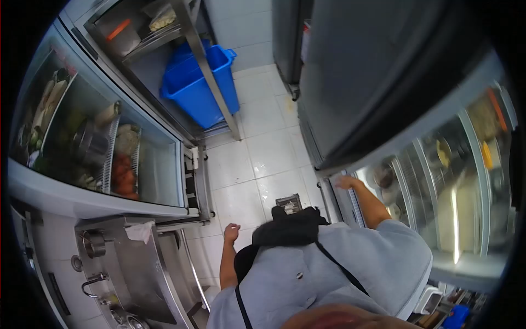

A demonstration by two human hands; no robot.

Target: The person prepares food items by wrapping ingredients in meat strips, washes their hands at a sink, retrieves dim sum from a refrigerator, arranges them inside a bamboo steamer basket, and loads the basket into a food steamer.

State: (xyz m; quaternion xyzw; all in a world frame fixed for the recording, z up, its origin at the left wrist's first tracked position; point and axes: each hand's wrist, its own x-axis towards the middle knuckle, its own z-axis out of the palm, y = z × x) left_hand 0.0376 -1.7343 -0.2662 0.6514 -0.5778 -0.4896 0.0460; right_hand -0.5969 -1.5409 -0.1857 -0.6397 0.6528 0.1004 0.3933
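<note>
My left hand (232, 232) hangs low beside my body over the tiled floor, its fingers curled in with nothing seen in them. It is nearest to the steel sink counter (143, 268) on the left. My right hand (345, 182) reaches forward with fingers extended, next to the edge of the glass-front refrigerator (466, 181) on the right. Whether it touches that edge I cannot tell. Inside, behind the glass, stand shelves with food and containers.
Another glass-front refrigerator (159, 159) on the left holds red produce and packages. Ahead, a blue bin (224, 63) stands under a steel rack (194, 55). A tall dark cabinet (350, 82) rises at front right. A small drain grate (289, 204) lies in the white-tiled floor (235, 164).
</note>
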